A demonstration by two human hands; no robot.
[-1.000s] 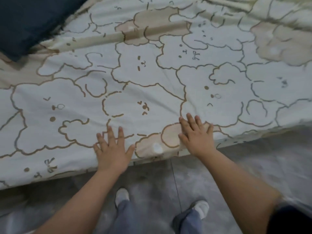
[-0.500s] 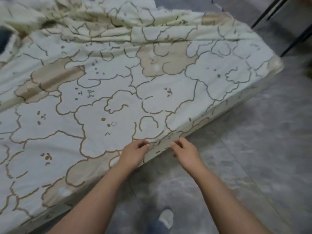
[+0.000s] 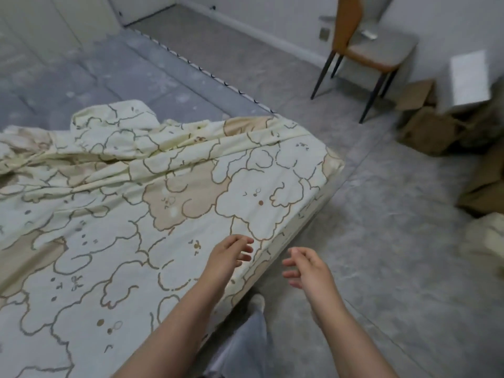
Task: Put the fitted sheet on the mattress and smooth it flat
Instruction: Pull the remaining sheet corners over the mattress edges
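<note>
Both arms are bare — no sleeves. The person wears light blue-grey trousers (image 3: 245,347) and a white sock (image 3: 257,301).

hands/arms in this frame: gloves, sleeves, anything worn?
Both bare. Left hand and right hand have no gloves, and no rings or watch show. Both forearms are uncovered to the frame edge, with no sleeve in view. The fingers carry no tape or markings. Below the arms, grey-blue trousers and a pale shoe.

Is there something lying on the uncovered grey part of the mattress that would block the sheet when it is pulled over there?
Nothing visible does. The bare mattress beyond the bunched fitted sheet shows no object on it.
</note>
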